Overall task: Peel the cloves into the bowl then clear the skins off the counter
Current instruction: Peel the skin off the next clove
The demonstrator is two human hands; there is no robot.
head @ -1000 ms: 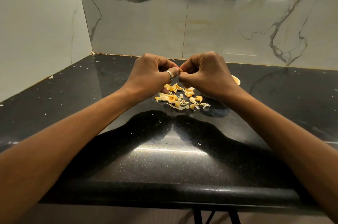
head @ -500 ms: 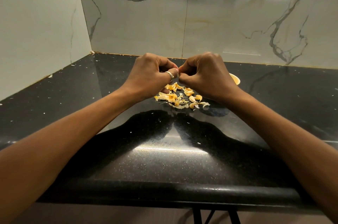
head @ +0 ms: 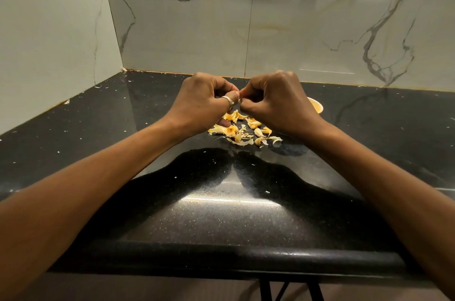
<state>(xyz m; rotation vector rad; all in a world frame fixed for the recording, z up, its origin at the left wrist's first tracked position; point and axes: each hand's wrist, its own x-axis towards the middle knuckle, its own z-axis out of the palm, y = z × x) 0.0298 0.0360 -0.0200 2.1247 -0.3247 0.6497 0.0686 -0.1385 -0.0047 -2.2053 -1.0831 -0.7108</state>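
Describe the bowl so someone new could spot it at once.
Start at the black counter below the marbled back wall. Just behind the right hand, a small pale bowl peeks out, mostly hidden. Unlike the loose papery skins scattered nearer, it is one smooth round rim.

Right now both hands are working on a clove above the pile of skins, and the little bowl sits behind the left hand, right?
Not quite: the bowl peeks out behind the right hand, not the left hand, as the head view shows. Both do pinch a clove over the skins.
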